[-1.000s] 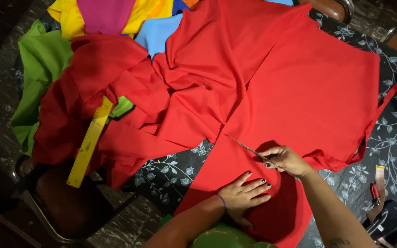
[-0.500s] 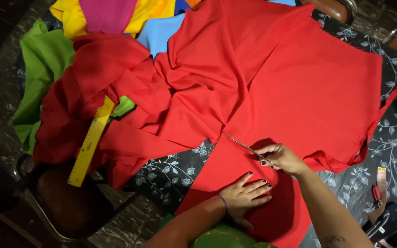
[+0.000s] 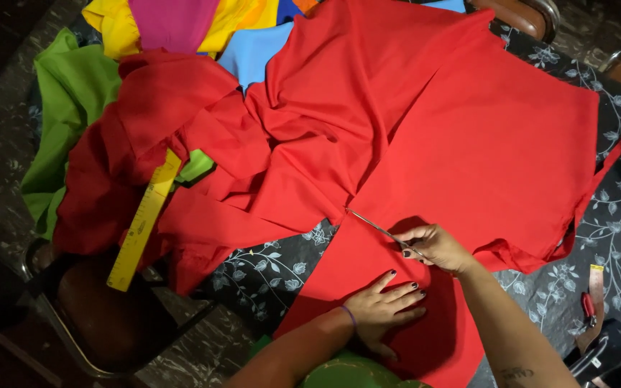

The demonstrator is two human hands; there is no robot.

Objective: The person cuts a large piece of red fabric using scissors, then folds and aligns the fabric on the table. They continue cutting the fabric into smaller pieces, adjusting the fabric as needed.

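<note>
My right hand [image 3: 436, 246] is gripping scissors [image 3: 379, 228], seemingly closed, on the red cloth [image 3: 425, 136]; my left hand [image 3: 386, 309] is pressing flat, fingers spread.

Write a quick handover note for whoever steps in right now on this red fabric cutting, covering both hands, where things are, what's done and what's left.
Right hand holds the scissors, blades pointing up-left with the tips at the cloth's edge near the middle of the table.
Left hand lies flat on the red cloth, fingers spread, just below the scissors.
The cloth covers most of the floral tablecloth; a yellow ruler lies on the bunched part at left, over a chair.
Done: the cloth's left edge looks cut up to the scissor tips.
Left: the cloth beyond the tips is uncut.
</note>
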